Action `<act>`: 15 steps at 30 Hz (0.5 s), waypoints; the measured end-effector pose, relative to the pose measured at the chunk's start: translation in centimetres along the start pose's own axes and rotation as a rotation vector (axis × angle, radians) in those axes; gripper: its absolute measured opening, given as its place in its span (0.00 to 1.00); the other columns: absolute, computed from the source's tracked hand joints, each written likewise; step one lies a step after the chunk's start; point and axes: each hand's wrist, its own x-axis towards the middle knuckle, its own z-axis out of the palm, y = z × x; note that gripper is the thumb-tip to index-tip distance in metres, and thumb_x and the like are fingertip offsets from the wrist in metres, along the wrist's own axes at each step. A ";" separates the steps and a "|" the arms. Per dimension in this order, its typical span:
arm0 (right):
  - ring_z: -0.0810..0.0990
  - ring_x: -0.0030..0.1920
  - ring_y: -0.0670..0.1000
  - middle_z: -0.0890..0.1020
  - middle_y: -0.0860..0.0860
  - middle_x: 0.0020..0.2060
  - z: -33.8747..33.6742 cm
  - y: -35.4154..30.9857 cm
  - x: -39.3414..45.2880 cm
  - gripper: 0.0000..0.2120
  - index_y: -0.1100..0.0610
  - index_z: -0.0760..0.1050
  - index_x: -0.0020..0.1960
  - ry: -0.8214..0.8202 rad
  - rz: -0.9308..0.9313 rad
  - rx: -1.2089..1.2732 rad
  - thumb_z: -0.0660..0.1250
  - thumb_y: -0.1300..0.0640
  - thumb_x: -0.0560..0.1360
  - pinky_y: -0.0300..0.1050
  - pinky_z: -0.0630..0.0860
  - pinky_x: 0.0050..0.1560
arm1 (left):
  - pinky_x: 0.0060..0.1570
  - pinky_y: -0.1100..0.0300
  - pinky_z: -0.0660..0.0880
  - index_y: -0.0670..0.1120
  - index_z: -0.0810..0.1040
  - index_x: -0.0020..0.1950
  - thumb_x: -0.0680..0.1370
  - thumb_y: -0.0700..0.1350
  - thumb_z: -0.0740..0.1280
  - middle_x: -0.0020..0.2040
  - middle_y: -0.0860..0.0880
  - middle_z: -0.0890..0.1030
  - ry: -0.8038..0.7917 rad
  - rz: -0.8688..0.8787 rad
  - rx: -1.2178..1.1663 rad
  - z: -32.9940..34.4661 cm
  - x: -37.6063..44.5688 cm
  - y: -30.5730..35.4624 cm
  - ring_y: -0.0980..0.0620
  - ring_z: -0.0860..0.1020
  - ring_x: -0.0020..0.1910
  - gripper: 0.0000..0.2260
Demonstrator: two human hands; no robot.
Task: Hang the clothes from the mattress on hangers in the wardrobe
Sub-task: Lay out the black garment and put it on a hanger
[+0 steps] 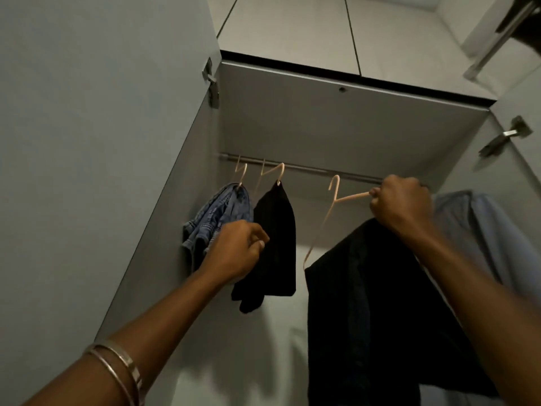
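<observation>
Our right hand (401,205) has its fingers curled tight round the upper arm of a pale pink hanger (333,200), whose hook rises to the left of the knuckles, just in front of the metal rail (307,169); whether the hook sits on the rail we cannot tell. A black garment (380,312) hangs from this hanger, straight below the gripping fingers. Our left hand (238,249) is lower and to the left, fingers bent with thumb against fingertips at the edge of a smaller black garment (276,241); whether it pinches the cloth we cannot tell. That garment hangs from its own pink hanger on the rail, above these fingers. Just left of them hangs blue denim (218,213), also on the rail. Beyond the right hand, further right, is a light blue shirt (480,230). Two bangles (123,367) circle the left wrist. Around all stand the grey wardrobe (336,118) walls.
</observation>
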 end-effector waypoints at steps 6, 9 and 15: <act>0.80 0.48 0.65 0.80 0.63 0.46 7.5 -3.9 7.3 0.10 0.64 0.78 0.54 0.115 -0.100 -0.111 0.63 0.58 0.78 0.49 0.71 0.40 | 0.37 0.64 0.75 0.46 0.83 0.48 0.76 0.39 0.66 0.41 0.48 0.83 0.240 0.025 -0.106 1.0 8.9 -2.8 0.53 0.79 0.38 0.07; 0.80 0.47 0.65 0.80 0.62 0.46 10.9 -6.0 10.7 0.10 0.62 0.78 0.53 0.134 -0.133 -0.100 0.64 0.57 0.78 0.49 0.71 0.39 | 0.40 0.64 0.76 0.46 0.84 0.48 0.76 0.39 0.66 0.42 0.48 0.84 0.277 0.024 -0.119 1.0 12.7 -4.0 0.54 0.79 0.39 0.07; 0.79 0.50 0.66 0.80 0.63 0.48 14.7 -9.2 14.1 0.10 0.64 0.78 0.53 0.165 -0.154 -0.100 0.60 0.63 0.77 0.51 0.72 0.39 | 0.43 0.58 0.79 0.46 0.83 0.46 0.77 0.39 0.64 0.37 0.52 0.79 0.359 -0.029 -0.197 0.3 15.4 -6.0 0.55 0.79 0.39 0.08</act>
